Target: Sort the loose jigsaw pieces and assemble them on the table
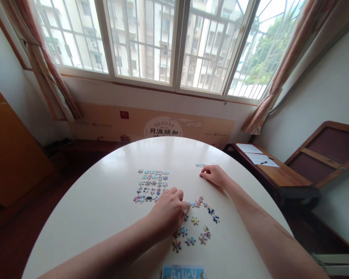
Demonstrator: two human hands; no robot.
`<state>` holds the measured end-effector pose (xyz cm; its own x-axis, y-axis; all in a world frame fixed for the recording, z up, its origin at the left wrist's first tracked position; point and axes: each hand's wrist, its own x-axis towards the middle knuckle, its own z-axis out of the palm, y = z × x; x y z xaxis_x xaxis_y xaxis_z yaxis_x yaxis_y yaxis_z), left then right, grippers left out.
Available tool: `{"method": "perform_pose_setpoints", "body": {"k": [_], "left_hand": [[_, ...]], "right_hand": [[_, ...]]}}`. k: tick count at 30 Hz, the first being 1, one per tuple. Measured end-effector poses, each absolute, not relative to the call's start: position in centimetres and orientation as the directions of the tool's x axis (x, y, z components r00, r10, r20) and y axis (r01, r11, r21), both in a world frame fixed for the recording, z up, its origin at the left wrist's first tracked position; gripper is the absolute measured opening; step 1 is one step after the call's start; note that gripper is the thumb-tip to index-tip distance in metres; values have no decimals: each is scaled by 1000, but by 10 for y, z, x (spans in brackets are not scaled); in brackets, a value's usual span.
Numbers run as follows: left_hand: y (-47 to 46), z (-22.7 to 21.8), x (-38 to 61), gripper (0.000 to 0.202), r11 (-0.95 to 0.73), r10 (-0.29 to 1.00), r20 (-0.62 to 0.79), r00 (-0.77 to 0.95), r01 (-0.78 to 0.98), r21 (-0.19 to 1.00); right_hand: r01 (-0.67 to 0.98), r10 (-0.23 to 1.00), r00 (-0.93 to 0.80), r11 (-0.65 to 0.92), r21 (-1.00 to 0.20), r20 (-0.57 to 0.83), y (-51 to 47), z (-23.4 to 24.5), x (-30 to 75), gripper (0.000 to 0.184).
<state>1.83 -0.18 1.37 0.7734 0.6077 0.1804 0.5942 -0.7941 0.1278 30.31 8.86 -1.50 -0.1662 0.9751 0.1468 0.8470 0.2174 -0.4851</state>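
Curling over small colourful cardboard jigsaw pieces (198, 202) mid-frame, the left hand (168, 211) hid its grip (cannot tell); the right hand (216, 175) rested loosely open.

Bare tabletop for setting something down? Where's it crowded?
Free: left half of the table, beside the piece grid; the far strip between grid and window-side rim. Crowded: from the grid past the left hand to the loose pieces, and by the right hand.

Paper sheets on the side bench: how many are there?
2. One sheet lies far along the bench; the other sheet nearer, under a pen. None seems hidden.
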Motion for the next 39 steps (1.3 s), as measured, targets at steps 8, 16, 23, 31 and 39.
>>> {"method": "perform_pose_setpoints", "body": {"k": [8, 16, 23, 31, 39], "left_hand": [[-8, 17, 20, 18, -767, 625, 311, 716, 637, 77], [51, 43, -27, 18, -504, 680, 656, 327, 858, 95], [123, 13, -108, 37, 47, 861, 465, -204, 944, 327], [140, -3, -127, 41, 224, 929, 234, -287, 939, 262], [159, 2, -142, 43, 237, 941, 217, -261, 963, 131]], "right_hand": [[849, 947, -140, 266, -457, 291, 78, -25, 299, 27], [869, 919, -110, 274, -413, 379, 76, -32, 294, 25], [884, 906, -102, 272, -380, 411, 76, -36, 293, 23], [900, 901, -140, 288, -326, 410, 74, -33, 290, 23], [908, 899, -154, 292, -302, 409, 76, -33, 290, 25]]}}
